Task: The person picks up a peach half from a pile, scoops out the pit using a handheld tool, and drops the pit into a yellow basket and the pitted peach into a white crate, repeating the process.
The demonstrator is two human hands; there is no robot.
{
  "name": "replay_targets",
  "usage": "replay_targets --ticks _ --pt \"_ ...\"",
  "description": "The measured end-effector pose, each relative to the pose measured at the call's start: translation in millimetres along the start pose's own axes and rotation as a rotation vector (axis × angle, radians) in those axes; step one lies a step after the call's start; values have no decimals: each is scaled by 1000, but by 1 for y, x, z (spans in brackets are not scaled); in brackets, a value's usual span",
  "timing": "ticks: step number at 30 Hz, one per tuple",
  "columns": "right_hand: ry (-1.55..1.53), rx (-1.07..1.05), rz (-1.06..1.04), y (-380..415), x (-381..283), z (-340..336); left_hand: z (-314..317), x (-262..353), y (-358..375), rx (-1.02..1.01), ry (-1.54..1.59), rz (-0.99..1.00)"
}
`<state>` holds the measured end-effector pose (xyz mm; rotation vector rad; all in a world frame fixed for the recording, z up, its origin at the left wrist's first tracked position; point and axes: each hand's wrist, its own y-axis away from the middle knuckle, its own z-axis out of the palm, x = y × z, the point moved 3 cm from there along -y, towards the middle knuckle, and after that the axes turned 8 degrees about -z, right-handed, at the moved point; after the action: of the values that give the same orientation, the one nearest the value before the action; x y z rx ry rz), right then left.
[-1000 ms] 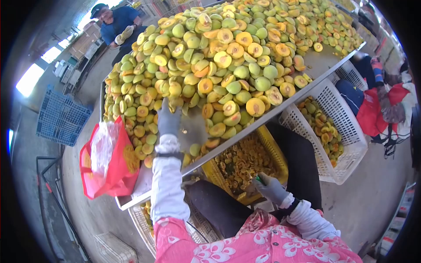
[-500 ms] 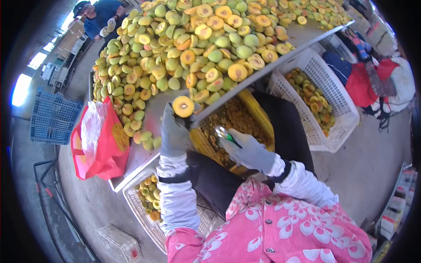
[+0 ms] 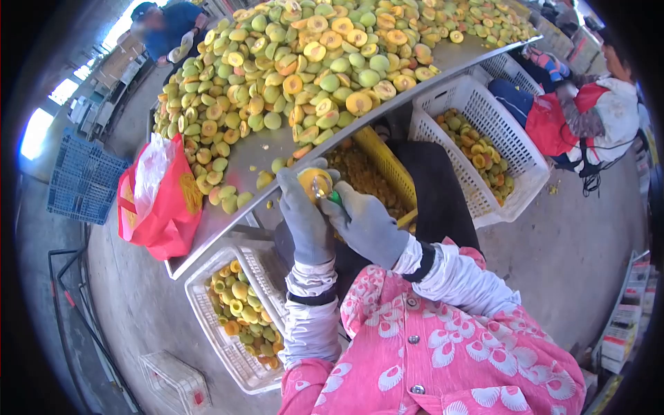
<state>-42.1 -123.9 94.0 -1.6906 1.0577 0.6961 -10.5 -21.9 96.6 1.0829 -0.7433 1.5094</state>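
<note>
A halved yellow fruit (image 3: 314, 181) is held in my gloved left hand (image 3: 304, 218), its cut face up, near the edge of the metal table. My gloved right hand (image 3: 370, 221) is closed around a green-handled tool (image 3: 335, 198), and the tool's metal end rests at the middle of the cut face. Beyond both hands, a large heap of halved fruit (image 3: 277, 83) covers much of the table (image 3: 252, 155). Below them stands a yellow crate (image 3: 387, 166) with brown pieces inside, partly hidden by my right hand.
White crates of fruit stand at the lower left (image 3: 200, 297) and at the right (image 3: 529, 159). A red bag (image 3: 162, 207) hangs at the table's left corner. Blue crates (image 3: 83, 180) are at the far left. Another person (image 3: 169, 31) is at the upper left; someone's arm shows upper right.
My right hand has moved up and left, bringing the tool onto the fruit. My left hand has shifted right and lower with the fruit. The view has shifted, showing more of the lower left crate.
</note>
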Motion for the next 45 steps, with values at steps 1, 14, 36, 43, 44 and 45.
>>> replay_targets --ticks 1,14,36,43,44,45 --pt "-1 -15 27 0 -1 -1 -2 1 10 13 -2 -18" --pt "-418 -57 -30 10 -19 2 9 36 40 75 -361 226" --pt "-1207 -736 1073 15 2 -12 -24 -13 4 -88 -311 -69" --pt "-928 -636 1009 19 -3 -3 -23 -21 5 -89 -262 -275" --pt "-936 -661 1018 19 -2 -3 -23 -21 5 -88 -258 -274" --pt "-944 -686 1025 18 -1 -2 -23 -20 6 -73 -217 -283"
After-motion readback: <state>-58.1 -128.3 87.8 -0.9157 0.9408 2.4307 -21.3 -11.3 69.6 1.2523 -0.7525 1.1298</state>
